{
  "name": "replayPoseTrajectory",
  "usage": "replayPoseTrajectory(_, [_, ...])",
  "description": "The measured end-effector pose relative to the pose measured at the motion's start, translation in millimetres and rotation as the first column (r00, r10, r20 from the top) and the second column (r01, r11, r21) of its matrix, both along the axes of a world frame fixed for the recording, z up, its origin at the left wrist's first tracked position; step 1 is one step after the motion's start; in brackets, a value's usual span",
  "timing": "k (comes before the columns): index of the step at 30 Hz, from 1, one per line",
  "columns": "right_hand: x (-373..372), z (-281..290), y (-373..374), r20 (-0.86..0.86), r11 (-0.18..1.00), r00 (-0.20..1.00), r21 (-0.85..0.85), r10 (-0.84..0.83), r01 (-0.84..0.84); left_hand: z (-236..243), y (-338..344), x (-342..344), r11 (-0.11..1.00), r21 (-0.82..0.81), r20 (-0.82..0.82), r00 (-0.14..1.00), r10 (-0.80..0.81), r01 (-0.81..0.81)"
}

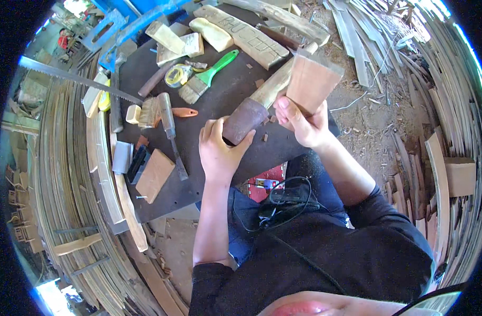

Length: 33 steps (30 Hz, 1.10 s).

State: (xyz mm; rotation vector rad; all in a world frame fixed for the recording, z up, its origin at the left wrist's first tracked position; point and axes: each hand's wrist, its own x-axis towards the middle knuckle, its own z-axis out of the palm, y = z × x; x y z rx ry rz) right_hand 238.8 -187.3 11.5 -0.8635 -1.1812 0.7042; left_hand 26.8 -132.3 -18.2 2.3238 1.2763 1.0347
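Note:
My left hand [222, 145] is closed around a dark brown block-like piece [247, 120] above the near part of the dark work table. A pale wooden bar [275, 87] runs away from that piece toward the far right; whether the two are joined I cannot tell. My right hand [304, 120] grips a flat tan wooden block [313, 83] by its lower end, with the thumb along its face. Thin greyish edges show along the block's top. It is held upright and covers part of the bar behind it.
On the table [193, 174] lie a green-handled paintbrush [201, 79], a yellow tape measure [177, 76], a chisel [170, 124], and another tan block [155, 175]. A saw blade [80, 79] juts over the left edge. Blue metalwork [127, 31] stands at the back; wood strips [435, 68] pile up at right.

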Motion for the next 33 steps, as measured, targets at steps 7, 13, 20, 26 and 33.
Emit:
replayPoseTrajectory(7, [12.0,-18.7,-2.8,-0.107,0.996,0.994,-0.082,-0.027,0.018,-1.5,-0.6,3.4,0.999,0.024,0.012,0.999,-0.03,0.03])
replayPoseTrajectory(13, [17.9,-11.9,-4.8,0.119,1.0,0.992,-0.008,-0.028,0.029,6.8,-7.1,5.9,1.0,-0.003,0.065,0.998,0.013,-0.013])
replayPoseTrajectory(20, [11.5,-14.2,-0.5,0.084,0.998,0.996,0.06,-0.04,0.035,73.4,-9.4,-33.6,0.917,0.393,0.08,0.996,0.036,-0.065])
replayPoseTrajectory(26, [24.1,-21.1,-2.6,0.119,0.998,0.991,-0.016,-0.06,0.062,233.3,-64.7,-21.7,0.772,0.444,-0.129,0.885,-0.447,0.455])
replayPoseTrajectory(33, [19.8,-20.1,-0.9,0.135,0.998,0.991,0.057,-0.007,-0.001,272.1,-77.5,-5.9,0.754,0.439,-0.174,0.869,-0.463,0.489])
